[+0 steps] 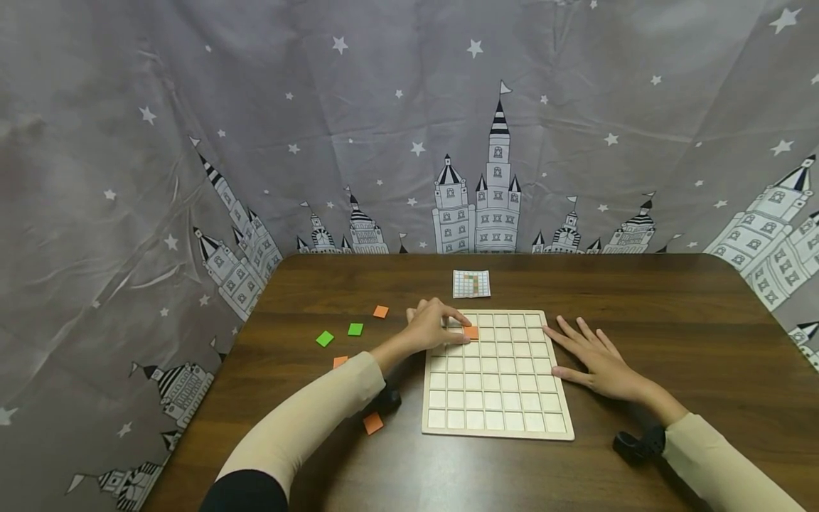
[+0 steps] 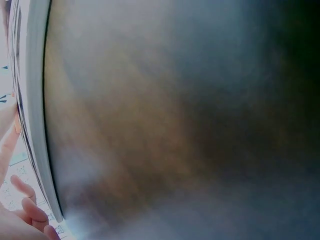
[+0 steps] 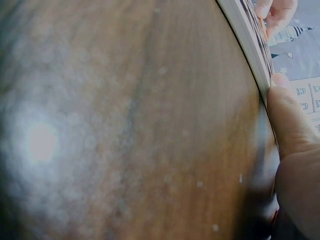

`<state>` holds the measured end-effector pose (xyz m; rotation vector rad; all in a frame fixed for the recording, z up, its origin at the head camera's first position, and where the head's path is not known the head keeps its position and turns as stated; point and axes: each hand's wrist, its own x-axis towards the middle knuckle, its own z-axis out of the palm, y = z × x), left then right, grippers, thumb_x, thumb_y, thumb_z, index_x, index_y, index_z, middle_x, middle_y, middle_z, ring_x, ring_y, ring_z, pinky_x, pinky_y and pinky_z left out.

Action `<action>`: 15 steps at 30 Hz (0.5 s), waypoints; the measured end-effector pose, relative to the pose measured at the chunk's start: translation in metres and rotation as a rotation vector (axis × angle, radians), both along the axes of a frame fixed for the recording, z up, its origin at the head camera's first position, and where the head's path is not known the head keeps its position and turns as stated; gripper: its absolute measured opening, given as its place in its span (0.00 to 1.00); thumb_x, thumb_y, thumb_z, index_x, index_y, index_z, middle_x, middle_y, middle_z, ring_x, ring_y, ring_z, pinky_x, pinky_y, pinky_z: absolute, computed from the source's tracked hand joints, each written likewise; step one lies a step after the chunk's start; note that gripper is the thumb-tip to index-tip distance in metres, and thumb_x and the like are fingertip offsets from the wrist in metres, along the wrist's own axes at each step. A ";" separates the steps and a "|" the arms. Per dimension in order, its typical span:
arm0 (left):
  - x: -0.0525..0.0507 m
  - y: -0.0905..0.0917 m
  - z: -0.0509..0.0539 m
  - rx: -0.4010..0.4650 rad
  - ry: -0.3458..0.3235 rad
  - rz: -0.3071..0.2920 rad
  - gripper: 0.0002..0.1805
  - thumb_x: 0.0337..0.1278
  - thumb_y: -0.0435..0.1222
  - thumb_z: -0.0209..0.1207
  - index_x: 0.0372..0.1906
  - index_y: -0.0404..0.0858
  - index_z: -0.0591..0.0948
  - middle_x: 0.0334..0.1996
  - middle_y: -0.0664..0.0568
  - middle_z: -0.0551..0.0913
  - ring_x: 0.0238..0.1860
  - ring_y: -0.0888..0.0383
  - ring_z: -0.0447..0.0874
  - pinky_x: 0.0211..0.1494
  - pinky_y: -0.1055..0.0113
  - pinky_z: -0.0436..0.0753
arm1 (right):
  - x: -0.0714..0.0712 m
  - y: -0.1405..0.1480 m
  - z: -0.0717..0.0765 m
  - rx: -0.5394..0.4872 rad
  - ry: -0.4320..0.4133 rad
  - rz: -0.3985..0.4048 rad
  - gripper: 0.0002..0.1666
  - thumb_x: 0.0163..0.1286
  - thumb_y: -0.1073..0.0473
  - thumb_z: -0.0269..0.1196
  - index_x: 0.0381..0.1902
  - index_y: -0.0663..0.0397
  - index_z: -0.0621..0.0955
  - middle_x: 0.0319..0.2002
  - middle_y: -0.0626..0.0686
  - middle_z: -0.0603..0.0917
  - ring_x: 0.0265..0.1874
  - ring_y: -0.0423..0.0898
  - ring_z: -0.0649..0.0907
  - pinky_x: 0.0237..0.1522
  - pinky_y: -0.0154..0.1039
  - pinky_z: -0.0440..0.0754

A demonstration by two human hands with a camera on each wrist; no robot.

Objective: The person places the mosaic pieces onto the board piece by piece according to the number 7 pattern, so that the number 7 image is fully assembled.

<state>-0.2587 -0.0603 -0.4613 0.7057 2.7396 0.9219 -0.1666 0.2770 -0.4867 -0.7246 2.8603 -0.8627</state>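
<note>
A pale wooden grid board [image 1: 501,422] lies flat on the brown table. Over its upper left part, my left hand [image 1: 430,326] pinches an orange square tile [image 1: 471,333] between thumb and forefinger, at a cell of the second row. Whether the tile is fully down in the cell, I cannot tell. At the board's right edge rests my right hand [image 1: 598,364], fingers spread, with thumb and forefinger touching the frame. In the right wrist view the thumb [image 3: 290,117] presses against the board's side. The left wrist view shows the board's edge [image 2: 35,100] beside the left fingers.
Loose tiles lie left of the board: a green tile [image 1: 325,338], another green tile [image 1: 355,329], and orange tiles [image 1: 380,311], one partly hidden by the left forearm. A small card [image 1: 471,293] printed with a coloured grid pattern lies behind the board. A grey castle-print curtain [image 1: 384,107] hangs behind the table.
</note>
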 end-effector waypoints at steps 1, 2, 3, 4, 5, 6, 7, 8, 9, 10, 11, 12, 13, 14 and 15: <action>0.000 0.000 0.000 0.003 -0.001 0.004 0.13 0.48 0.49 0.75 0.42 0.57 0.90 0.32 0.55 0.77 0.34 0.54 0.62 0.43 0.52 0.52 | 0.000 0.000 0.000 -0.001 0.000 0.000 0.43 0.72 0.45 0.62 0.79 0.43 0.59 0.77 0.67 0.52 0.73 0.73 0.45 0.65 0.72 0.38; -0.001 0.000 0.000 0.006 -0.001 0.006 0.13 0.47 0.49 0.75 0.42 0.57 0.91 0.31 0.55 0.77 0.34 0.54 0.61 0.42 0.52 0.52 | 0.000 0.000 0.000 -0.003 0.002 0.000 0.43 0.72 0.45 0.62 0.79 0.44 0.59 0.77 0.67 0.52 0.73 0.73 0.45 0.65 0.72 0.38; -0.001 0.001 0.000 0.007 -0.003 0.010 0.14 0.46 0.49 0.75 0.41 0.57 0.91 0.31 0.55 0.77 0.33 0.54 0.61 0.42 0.52 0.52 | 0.000 0.000 0.000 -0.004 0.003 0.000 0.43 0.72 0.45 0.62 0.79 0.43 0.59 0.77 0.67 0.52 0.73 0.73 0.45 0.65 0.73 0.38; -0.001 0.001 0.000 0.005 -0.003 0.014 0.14 0.46 0.50 0.76 0.41 0.58 0.91 0.30 0.55 0.77 0.33 0.55 0.60 0.42 0.52 0.51 | 0.000 0.000 0.001 -0.006 0.005 0.000 0.43 0.72 0.45 0.63 0.79 0.44 0.60 0.77 0.67 0.52 0.73 0.73 0.45 0.65 0.73 0.38; -0.001 0.001 0.001 0.004 -0.005 0.018 0.14 0.45 0.50 0.76 0.41 0.58 0.91 0.29 0.55 0.77 0.33 0.55 0.59 0.42 0.53 0.51 | 0.000 0.000 0.001 -0.006 0.006 0.001 0.43 0.72 0.45 0.63 0.79 0.44 0.60 0.77 0.67 0.52 0.73 0.73 0.44 0.65 0.73 0.38; -0.001 0.002 0.000 0.002 -0.004 0.020 0.14 0.45 0.50 0.76 0.41 0.58 0.91 0.28 0.55 0.77 0.32 0.55 0.59 0.41 0.53 0.51 | 0.000 0.000 0.001 -0.006 0.008 0.001 0.43 0.72 0.45 0.63 0.78 0.44 0.60 0.77 0.67 0.52 0.73 0.73 0.45 0.65 0.72 0.38; -0.002 0.002 0.000 0.002 -0.004 0.022 0.14 0.45 0.49 0.76 0.41 0.58 0.91 0.27 0.54 0.77 0.32 0.55 0.59 0.41 0.53 0.51 | 0.000 0.001 0.001 -0.006 0.010 0.001 0.42 0.72 0.45 0.63 0.78 0.44 0.60 0.77 0.67 0.52 0.73 0.73 0.45 0.65 0.72 0.38; -0.002 0.002 0.001 -0.001 -0.006 0.024 0.15 0.44 0.49 0.76 0.41 0.58 0.91 0.27 0.54 0.77 0.32 0.55 0.59 0.42 0.54 0.51 | 0.000 0.001 0.000 -0.005 0.011 0.001 0.42 0.72 0.45 0.63 0.78 0.43 0.60 0.77 0.67 0.52 0.73 0.73 0.45 0.65 0.72 0.38; -0.002 0.002 0.001 0.000 -0.011 0.024 0.15 0.44 0.49 0.76 0.42 0.58 0.91 0.26 0.54 0.77 0.32 0.55 0.59 0.42 0.54 0.51 | 0.000 0.001 0.000 -0.003 0.010 0.001 0.42 0.72 0.45 0.63 0.78 0.43 0.60 0.77 0.66 0.52 0.73 0.73 0.45 0.65 0.72 0.38; -0.002 0.001 0.002 0.002 -0.016 0.021 0.15 0.45 0.49 0.76 0.42 0.58 0.91 0.26 0.54 0.77 0.33 0.56 0.60 0.42 0.54 0.52 | 0.000 0.001 0.000 -0.003 0.010 0.001 0.42 0.72 0.45 0.63 0.78 0.43 0.60 0.77 0.66 0.52 0.73 0.73 0.45 0.65 0.72 0.38; -0.002 0.001 0.002 0.010 -0.025 0.016 0.15 0.45 0.49 0.76 0.43 0.57 0.91 0.25 0.54 0.78 0.33 0.55 0.60 0.42 0.54 0.52 | 0.000 0.001 0.000 -0.002 0.010 0.001 0.42 0.72 0.45 0.63 0.78 0.43 0.60 0.77 0.66 0.52 0.73 0.73 0.45 0.65 0.72 0.38; -0.003 0.000 0.004 0.019 -0.031 0.010 0.16 0.45 0.49 0.76 0.43 0.56 0.91 0.26 0.55 0.79 0.34 0.55 0.61 0.43 0.53 0.52 | 0.000 0.001 0.000 -0.001 0.011 0.001 0.42 0.72 0.45 0.63 0.78 0.43 0.60 0.77 0.66 0.52 0.73 0.73 0.45 0.65 0.72 0.38; -0.003 -0.001 0.006 0.028 -0.038 0.003 0.16 0.46 0.49 0.76 0.43 0.55 0.91 0.26 0.55 0.80 0.36 0.54 0.62 0.43 0.53 0.53 | 0.000 0.001 0.000 -0.001 0.011 0.001 0.43 0.72 0.45 0.63 0.78 0.43 0.60 0.77 0.66 0.52 0.73 0.73 0.45 0.65 0.73 0.39; -0.003 -0.002 0.008 0.039 -0.044 -0.008 0.16 0.47 0.49 0.75 0.44 0.54 0.91 0.27 0.55 0.81 0.37 0.53 0.63 0.44 0.52 0.53 | 0.000 0.001 0.000 0.000 0.013 0.001 0.43 0.72 0.45 0.63 0.78 0.43 0.60 0.77 0.66 0.52 0.73 0.73 0.45 0.65 0.73 0.39; -0.003 -0.003 0.010 0.052 -0.048 -0.019 0.16 0.48 0.49 0.75 0.45 0.53 0.91 0.29 0.55 0.82 0.38 0.52 0.65 0.44 0.51 0.54 | 0.000 0.001 0.000 0.000 0.013 0.001 0.43 0.72 0.45 0.63 0.78 0.43 0.60 0.77 0.66 0.52 0.73 0.73 0.45 0.65 0.73 0.39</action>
